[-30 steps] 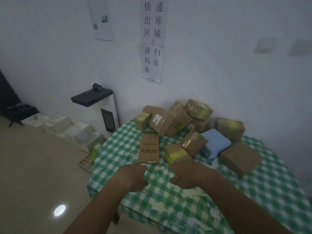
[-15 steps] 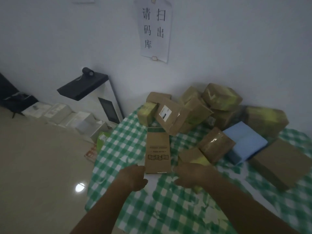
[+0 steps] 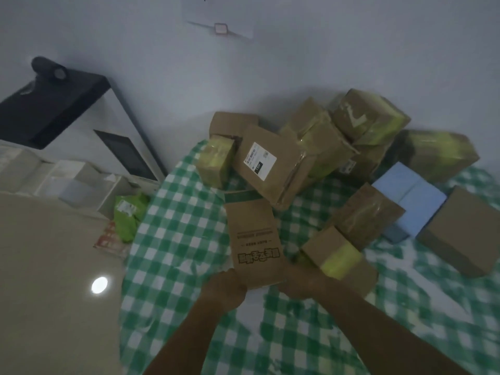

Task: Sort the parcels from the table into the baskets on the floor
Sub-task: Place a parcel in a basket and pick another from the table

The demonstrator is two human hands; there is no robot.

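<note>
Both hands at near end of flat brown cardboard envelope parcel point(image 3: 255, 239) lying on green-checked tablecloth table point(image 3: 173, 228): left hand point(image 3: 226, 289) pinching corner, right hand point(image 3: 300, 284) grip unclear. Risk: far end tucked under labelled brown box point(image 3: 273, 165); pulling could topple stack.

Both forearms reaching forward from the bottom edge, bare, angled inward toward each other. Left hand point(image 3: 226, 289) low and forward, knuckles up, fingers curled under and out of sight, thumb side pressed against the near left corner of the flat brown parcel point(image 3: 255, 243). Right hand point(image 3: 301, 284) level with it, just across, fingers folded at the parcel's near right corner. Wrists straight, hands close together, the parcel's near end between them.
</note>
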